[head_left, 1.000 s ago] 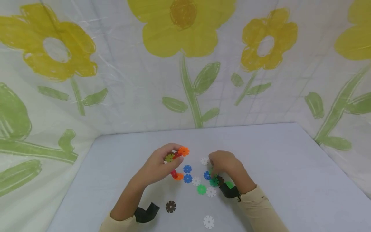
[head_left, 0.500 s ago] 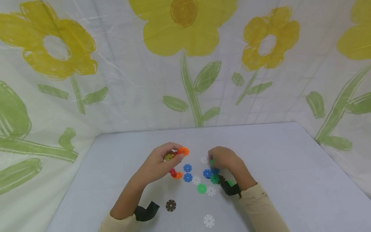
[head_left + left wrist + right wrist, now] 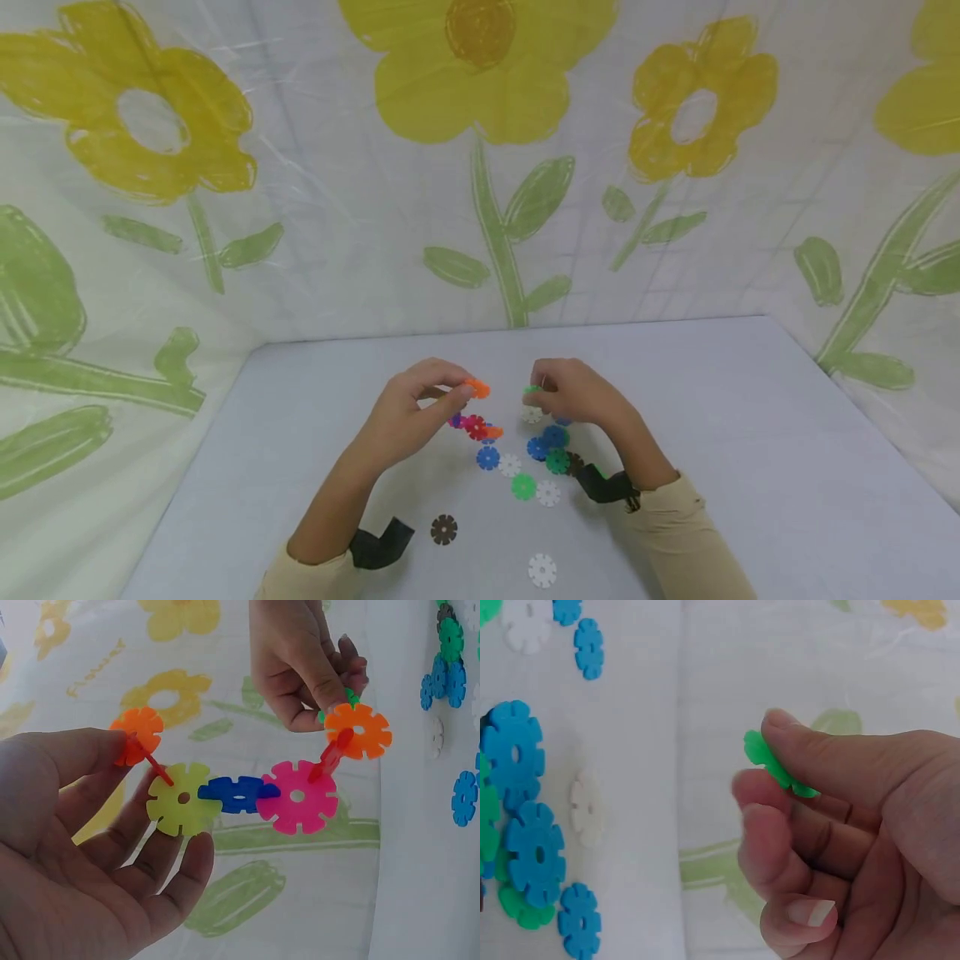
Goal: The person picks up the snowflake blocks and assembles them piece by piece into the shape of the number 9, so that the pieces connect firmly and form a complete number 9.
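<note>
In the left wrist view my left hand (image 3: 82,847) pinches an orange notched disc (image 3: 147,729) between thumb and forefinger. That disc ends a chain of interlocking snowflake discs: red, a yellow-green disc (image 3: 169,802), a blue disc (image 3: 238,784), a pink disc (image 3: 281,814), red, then another orange disc (image 3: 367,742). The other left fingers lie behind and under the yellow-green disc. My right hand (image 3: 581,392) pinches a bright green disc (image 3: 759,748) between thumb and forefinger, raised above the table. In the head view the two hands are apart, the green disc right of the chain.
Loose discs lie on the white table (image 3: 300,517) between and below the hands: blue discs (image 3: 487,457), a light green disc (image 3: 523,487), a brown disc (image 3: 444,529) and a white disc (image 3: 542,571). Behind the table hangs a flower-patterned sheet (image 3: 337,250).
My right hand has lifted the green disc up and away from the cluster of discs. The left hand has turned the chain, so its hanging end has swung right and up in the head view.
</note>
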Available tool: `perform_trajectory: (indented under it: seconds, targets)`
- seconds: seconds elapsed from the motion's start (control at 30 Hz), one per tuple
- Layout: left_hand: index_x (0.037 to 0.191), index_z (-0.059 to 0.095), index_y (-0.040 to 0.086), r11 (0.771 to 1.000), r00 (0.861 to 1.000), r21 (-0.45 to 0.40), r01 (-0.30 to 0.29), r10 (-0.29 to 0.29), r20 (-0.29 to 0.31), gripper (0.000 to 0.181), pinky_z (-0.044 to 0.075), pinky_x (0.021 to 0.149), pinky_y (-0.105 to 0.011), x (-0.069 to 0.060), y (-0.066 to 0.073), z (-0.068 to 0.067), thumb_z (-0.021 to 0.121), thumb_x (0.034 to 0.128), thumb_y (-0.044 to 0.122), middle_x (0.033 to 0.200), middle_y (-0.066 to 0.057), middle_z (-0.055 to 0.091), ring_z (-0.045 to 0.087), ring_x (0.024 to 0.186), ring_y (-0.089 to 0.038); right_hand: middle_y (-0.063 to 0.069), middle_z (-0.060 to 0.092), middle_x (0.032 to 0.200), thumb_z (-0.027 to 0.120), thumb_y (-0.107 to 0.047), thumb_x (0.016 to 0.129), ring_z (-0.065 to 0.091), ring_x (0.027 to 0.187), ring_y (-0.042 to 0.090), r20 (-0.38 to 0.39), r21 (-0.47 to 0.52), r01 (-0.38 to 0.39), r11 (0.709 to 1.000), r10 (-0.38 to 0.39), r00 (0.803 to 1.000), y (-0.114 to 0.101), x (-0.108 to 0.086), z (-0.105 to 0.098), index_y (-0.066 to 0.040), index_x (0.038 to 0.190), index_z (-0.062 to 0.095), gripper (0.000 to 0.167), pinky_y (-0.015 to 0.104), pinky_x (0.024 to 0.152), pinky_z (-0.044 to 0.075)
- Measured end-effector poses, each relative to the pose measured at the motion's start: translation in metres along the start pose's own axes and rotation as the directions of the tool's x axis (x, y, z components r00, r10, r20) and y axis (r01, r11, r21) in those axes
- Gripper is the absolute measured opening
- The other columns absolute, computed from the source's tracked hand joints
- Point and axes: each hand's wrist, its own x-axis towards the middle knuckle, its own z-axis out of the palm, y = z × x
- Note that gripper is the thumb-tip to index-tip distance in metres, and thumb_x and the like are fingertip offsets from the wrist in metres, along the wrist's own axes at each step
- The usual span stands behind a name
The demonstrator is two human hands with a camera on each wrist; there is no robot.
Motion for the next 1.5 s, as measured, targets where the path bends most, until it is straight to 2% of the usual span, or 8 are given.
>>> perform_trajectory:
  seconds: [0.33,0.57,0.7,0.9,1.03,1.17,1.27,1.5]
  targets:
    - [0.108,0.074,0.013,1.0,1.0,0.006,0.018,-0.018,-0.002,0.014,0.056,0.085,-0.034,-0.001,0.003,0.0,0.07,0.0951,0.019,0.108,0.002,0.068,0.065,0.097,-0.014,0.003,0.063,0.089,0.072,-0.009,0.091,0.056,0.078,0.019,0.142,-0.182,-0.099,0.978,0.126,0.982,0.008,-0.001,0.005,-0.008,0.107,0.066,0.017,0.036,0.069,0.051]
    - [0.108,0.074,0.014,1.0,1.0,0.022,0.012,-0.012,-0.004,0.014,0.056,0.085,-0.034,-0.001,0.003,0.0,0.07,0.095,0.018,0.108,0.003,0.068,0.065,0.096,-0.014,0.0,0.059,0.082,0.086,-0.021,0.079,0.053,0.076,0.02,0.164,-0.294,-0.198,0.935,0.253,0.953,0.01,-0.004,0.012,-0.011,0.086,0.061,0.027,0.037,0.067,0.047]
    - [0.108,0.074,0.014,1.0,1.0,0.012,0.008,-0.008,0.001,0.014,0.056,0.085,-0.034,-0.001,0.002,0.001,0.071,0.0947,0.02,0.107,0.004,0.068,0.065,0.096,-0.014,-0.001,0.058,0.079,0.087,-0.017,0.076,0.052,0.075,0.019,0.198,-0.272,-0.204,0.94,0.262,0.944,0.007,-0.004,0.017,-0.011,0.082,0.061,0.028,0.036,0.067,0.046]
    - [0.107,0.075,0.015,1.0,1.0,0.017,0.008,-0.008,-0.006,0.014,0.056,0.084,-0.033,-0.002,0.0,0.001,0.071,0.0947,0.02,0.106,0.004,0.068,0.064,0.096,-0.013,-0.002,0.057,0.079,0.085,-0.012,0.079,0.052,0.075,0.018,0.191,-0.276,-0.151,0.949,0.208,0.959,0.007,-0.002,0.016,-0.012,0.08,0.06,0.024,0.035,0.066,0.046]
    - [0.107,0.075,0.015,1.0,1.0,0.02,-0.014,0.014,-0.017,0.014,0.057,0.083,-0.032,-0.001,-0.001,0.001,0.072,0.0941,0.019,0.105,0.004,0.067,0.065,0.094,-0.012,0.0,0.058,0.077,0.077,-0.012,0.087,0.053,0.07,0.018,0.225,-0.183,-0.114,0.977,0.154,0.962,0.007,-0.003,0.008,-0.012,0.084,0.06,0.018,0.033,0.061,0.045]
    - [0.106,0.075,0.015,0.999,0.999,0.023,-0.038,0.038,-0.037,0.013,0.057,0.081,-0.033,-0.001,-0.004,0.001,0.073,0.0932,0.017,0.102,0.005,0.067,0.065,0.091,-0.011,0.004,0.062,0.072,0.065,-0.01,0.096,0.057,0.064,0.02,0.225,0.077,-0.043,0.996,0.025,0.974,0.005,-0.003,-0.001,-0.009,0.104,0.057,0.011,0.034,0.058,0.049]
    - [0.104,0.076,0.015,0.998,0.997,0.043,-0.043,0.045,-0.055,0.012,0.057,0.08,-0.033,-0.001,-0.004,0.002,0.074,0.0927,0.017,0.099,0.007,0.067,0.065,0.088,-0.01,0.009,0.064,0.073,0.06,-0.011,0.1,0.058,0.063,0.026,0.152,0.312,0.065,0.948,-0.117,0.981,-0.002,-0.004,-0.007,-0.007,0.116,0.054,0.018,0.039,0.061,0.053]
    - [0.101,0.077,0.019,0.987,0.996,0.161,-0.014,0.027,-0.08,0.009,0.056,0.08,-0.035,-0.002,0.0,0.005,0.076,0.0919,0.02,0.094,0.014,0.066,0.061,0.091,-0.007,0.016,0.062,0.075,0.055,-0.007,0.101,0.058,0.063,0.032,-0.027,0.637,0.25,0.729,-0.303,0.952,-0.027,-0.016,-0.015,0.003,0.117,0.054,0.019,0.034,0.061,0.056]
